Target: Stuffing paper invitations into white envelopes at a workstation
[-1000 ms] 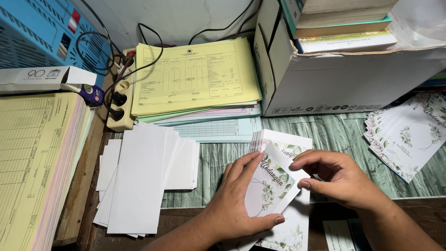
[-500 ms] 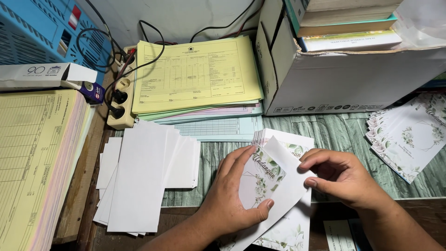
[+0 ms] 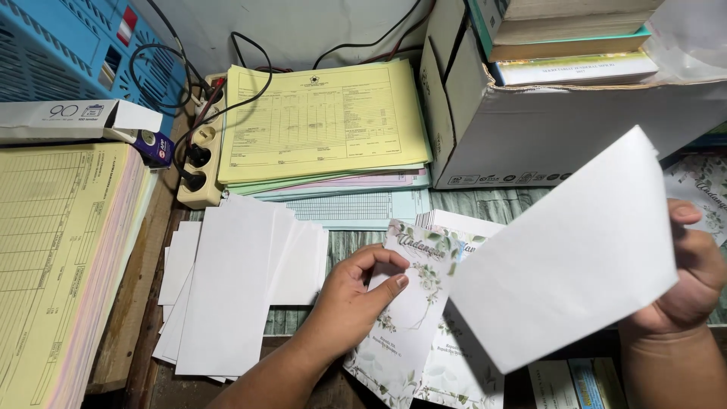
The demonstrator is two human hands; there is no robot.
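My left hand (image 3: 354,297) pinches the left edge of a tall white card with a green leaf print (image 3: 405,318), thumb on its face. That card lies tilted over a small stack of the same printed cards (image 3: 457,356) near the desk's front edge. My right hand (image 3: 685,280) holds a plain white sheet (image 3: 568,254) by its right edge, lifted off the desk and tilted up toward the right. The sheet hides part of the card stack and the desk behind it.
A fanned pile of blank white sheets (image 3: 235,288) lies left of my left hand. Behind are a stack of yellow forms (image 3: 322,121), a power strip with plugs (image 3: 201,163), a cardboard box holding books (image 3: 545,129), a thick yellow form pad (image 3: 60,257) and more leaf-print cards (image 3: 700,189) far right.
My right hand pulled the white sheet off the printed card and swung it up to the right. My left hand kept its hold on the card; the camera has moved closer.
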